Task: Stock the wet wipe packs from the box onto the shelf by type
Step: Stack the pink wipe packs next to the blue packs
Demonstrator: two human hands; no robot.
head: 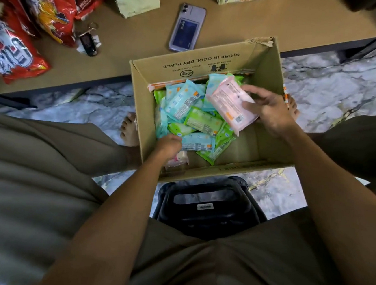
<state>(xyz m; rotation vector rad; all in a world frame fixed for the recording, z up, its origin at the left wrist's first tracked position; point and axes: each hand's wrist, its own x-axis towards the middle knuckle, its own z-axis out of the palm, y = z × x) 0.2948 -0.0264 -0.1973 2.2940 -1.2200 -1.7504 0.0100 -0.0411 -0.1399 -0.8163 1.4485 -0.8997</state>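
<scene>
**A:** Head view, looking down: where are your hands?

**B:** Both are inside the cardboard box (215,58) on the marble floor (343,89), between my bare feet. My right hand (271,112) holds a pink pack (230,102) above the pile, thumb and fingers curled round its near end, label side up.

**A:** And the left?

**B:** My left hand (169,143) is down in the near corner, fingers curled round another pink pack (180,159) that is mostly hidden beneath it.

**A:** What lies in the box?

**B:** A loose heap of blue packs (182,99) and green packs (204,122), overlapping, piled toward the left side.

**A:** The shelf?

**B:** The brown shelf (148,32) sits just beyond the box. It carries red snack bags (45,4), a phone (187,28) and a key fob (88,43). A black stool (207,208) shows between my knees.
</scene>
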